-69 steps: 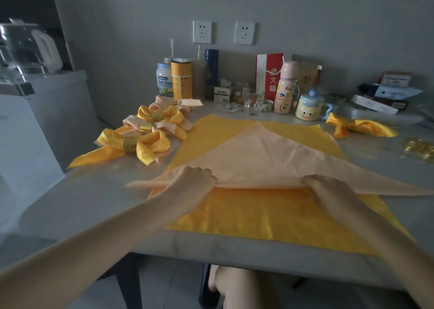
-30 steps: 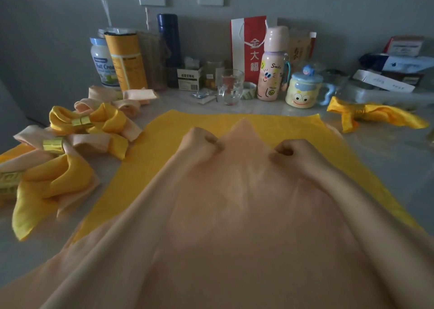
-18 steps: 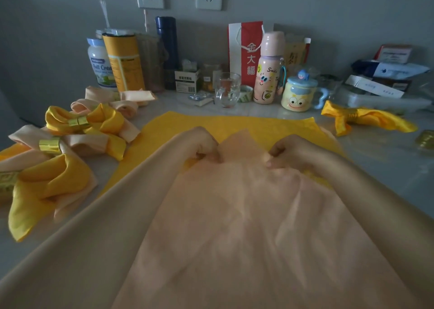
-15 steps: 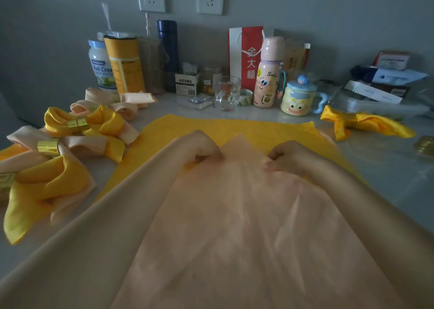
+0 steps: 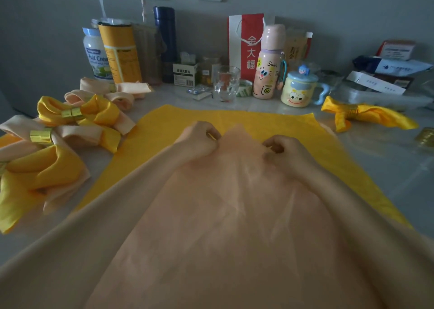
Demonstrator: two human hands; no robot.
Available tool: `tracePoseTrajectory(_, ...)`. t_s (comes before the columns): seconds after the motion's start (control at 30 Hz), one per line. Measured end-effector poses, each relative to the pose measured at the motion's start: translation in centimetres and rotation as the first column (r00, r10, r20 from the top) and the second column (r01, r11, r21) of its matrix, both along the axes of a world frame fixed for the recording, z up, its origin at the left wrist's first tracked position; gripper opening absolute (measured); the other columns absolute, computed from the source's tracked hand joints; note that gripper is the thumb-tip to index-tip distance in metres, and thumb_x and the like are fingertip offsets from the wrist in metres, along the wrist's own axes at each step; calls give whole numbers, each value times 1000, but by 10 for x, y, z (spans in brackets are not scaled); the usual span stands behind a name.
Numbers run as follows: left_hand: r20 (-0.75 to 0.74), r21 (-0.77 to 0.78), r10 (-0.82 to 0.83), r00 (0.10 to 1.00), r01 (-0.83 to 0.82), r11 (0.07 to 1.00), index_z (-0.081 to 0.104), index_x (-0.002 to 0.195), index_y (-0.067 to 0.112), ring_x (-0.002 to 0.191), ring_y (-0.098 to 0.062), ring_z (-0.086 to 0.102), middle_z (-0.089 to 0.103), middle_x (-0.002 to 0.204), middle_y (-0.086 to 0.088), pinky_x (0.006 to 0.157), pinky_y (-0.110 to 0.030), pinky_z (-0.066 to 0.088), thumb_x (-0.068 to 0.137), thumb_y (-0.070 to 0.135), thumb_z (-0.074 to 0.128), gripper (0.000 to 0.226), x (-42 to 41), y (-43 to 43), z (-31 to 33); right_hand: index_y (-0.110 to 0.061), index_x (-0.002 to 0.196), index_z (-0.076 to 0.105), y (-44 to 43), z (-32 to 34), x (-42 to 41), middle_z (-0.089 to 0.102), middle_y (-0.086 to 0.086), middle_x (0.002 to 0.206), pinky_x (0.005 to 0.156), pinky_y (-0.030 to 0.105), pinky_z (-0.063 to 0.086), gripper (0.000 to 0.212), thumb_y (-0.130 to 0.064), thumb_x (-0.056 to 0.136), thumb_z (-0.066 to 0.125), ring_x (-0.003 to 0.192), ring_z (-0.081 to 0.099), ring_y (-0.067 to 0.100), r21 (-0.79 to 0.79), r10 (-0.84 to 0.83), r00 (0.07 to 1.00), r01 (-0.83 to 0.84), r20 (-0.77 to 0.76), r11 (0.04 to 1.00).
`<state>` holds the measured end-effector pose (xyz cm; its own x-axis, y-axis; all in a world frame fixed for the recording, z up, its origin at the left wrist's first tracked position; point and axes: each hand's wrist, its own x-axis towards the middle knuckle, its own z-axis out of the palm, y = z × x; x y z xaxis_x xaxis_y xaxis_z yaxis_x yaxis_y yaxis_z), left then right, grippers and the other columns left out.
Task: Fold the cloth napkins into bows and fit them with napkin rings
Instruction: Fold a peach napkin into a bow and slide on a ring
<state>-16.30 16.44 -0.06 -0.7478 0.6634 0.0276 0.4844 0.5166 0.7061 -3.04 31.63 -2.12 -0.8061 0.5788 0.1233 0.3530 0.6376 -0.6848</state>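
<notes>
Left hand (image 5: 199, 141) grip curled, pinching peach napkin (image 5: 223, 214) near its far tip, right hand (image 5: 284, 153) pinching same napkin opp. side, peach napkin lying over yellow napkin (image 5: 258, 123), flat on table (image 5: 387, 167), finished bows (image 5: 77, 116) at left, prob. gold rings (image 5: 426, 137) far right, blurry.

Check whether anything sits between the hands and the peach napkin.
Nothing visible. The left hand and right hand both pinch the peach napkin beside its far corner, on top of the flat yellow napkin. The finished bows lie off to the sides.
</notes>
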Motion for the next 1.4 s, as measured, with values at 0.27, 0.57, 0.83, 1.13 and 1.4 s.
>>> tracePoseTrajectory(0.27, -202, -178, -229, 952, 195, 965, 66, 80, 24, 101, -11, 53, 59, 102, 6, 71, -14, 31, 83, 8, 59, 18, 22, -26, -4, -27, 65, 59, 0, 4, 9, 61, -5, 80, 67, 24, 42, 41, 10, 78, 47, 84, 57, 16, 46, 72, 997, -71, -7, 996)
tracePoseTrajectory(0.57, -344, -203, -259, 903, 198, 959, 71, 96, 19, 98, -12, 55, 55, 96, 6, 72, -12, 31, 84, 10, 55, 22, 24, -27, -2, -14, 115, 62, -38, 13, 4, 57, 0, 123, 84, 9, 32, 28, -9, 89, 53, 113, 50, 11, 216, 220, 975, -210, -25, 954)
tracePoseTrajectory(0.83, -210, -82, -147, 967, 132, 988, 56, 95, 19, 96, -16, 53, 56, 99, 4, 72, -20, 37, 85, 15, 55, 11, 22, -24, -13, -19, 142, 33, -43, -11, -1, 38, 4, 144, 108, 36, 21, 62, -48, 90, 51, 134, 33, 23, 352, 114, 970, -187, 217, 917)
tracePoseTrajectory(1.13, -245, -57, -112, 963, 101, 993, 66, 103, 17, 100, -18, 56, 63, 107, 0, 76, -23, 40, 82, 6, 49, 29, 25, -21, -20, -20, 117, 61, -18, 7, 6, 58, -1, 109, 99, 36, 39, 35, -21, 82, 65, 108, 54, 17, 182, 126, 980, -153, 153, 971)
tracePoseTrajectory(1.4, -208, -93, -125, 970, 108, 990, 62, 97, 22, 100, -16, 53, 58, 101, 6, 95, -40, 43, 83, 22, 54, 16, 32, -23, -11, -12, 80, 62, -22, -6, 2, 52, -2, 82, 73, 35, 43, 4, -8, 80, 60, 82, 54, 23, 423, 172, 985, -154, -4, 893)
